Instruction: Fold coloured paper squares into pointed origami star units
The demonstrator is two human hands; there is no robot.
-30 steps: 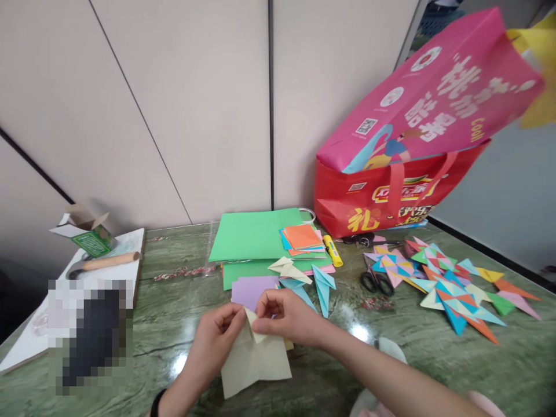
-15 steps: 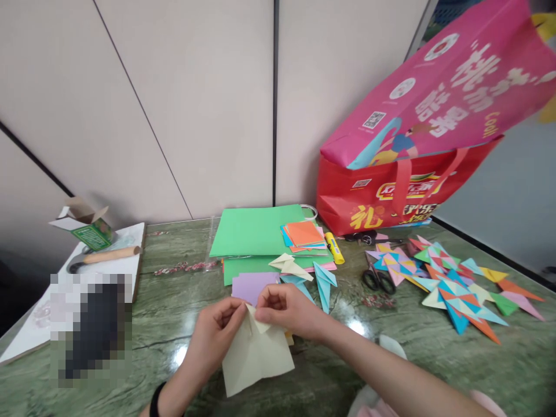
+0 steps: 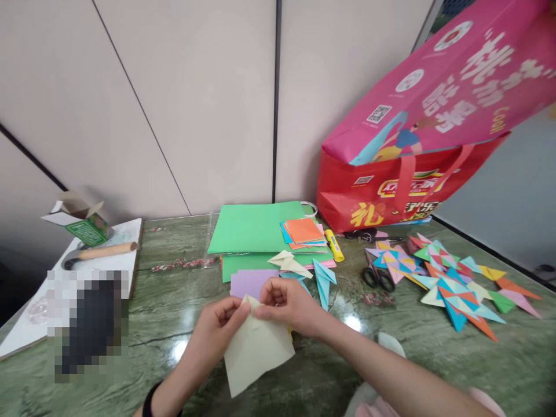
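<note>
A cream sheet of origami paper (image 3: 257, 353) hangs from both hands above the front of the table, its top narrowed to a point. My left hand (image 3: 221, 327) is closed, thumb and fingertips pinching the paper near that point. Opposite it, my right hand (image 3: 289, 307) pinches the right side of the same point. The sheet's lower edge hangs loose. Just behind the hands lie purple paper squares (image 3: 247, 284), a folded cream piece (image 3: 290, 263) and a folded blue piece (image 3: 324, 281).
Green paper sheets (image 3: 256, 229) lie at the back under small coloured squares (image 3: 305, 230), near a yellow glue stick (image 3: 334, 245). Rightward are scissors (image 3: 377, 278), folded paper stars (image 3: 460, 295) and a red bag (image 3: 360, 194). At left are a hand tool (image 3: 104, 251) and an opened box (image 3: 87, 226).
The flap at the sheet's top, partly raised before, now sits flatter between the fingers. Both hands keep their pinch, and the view has shifted slightly.
</note>
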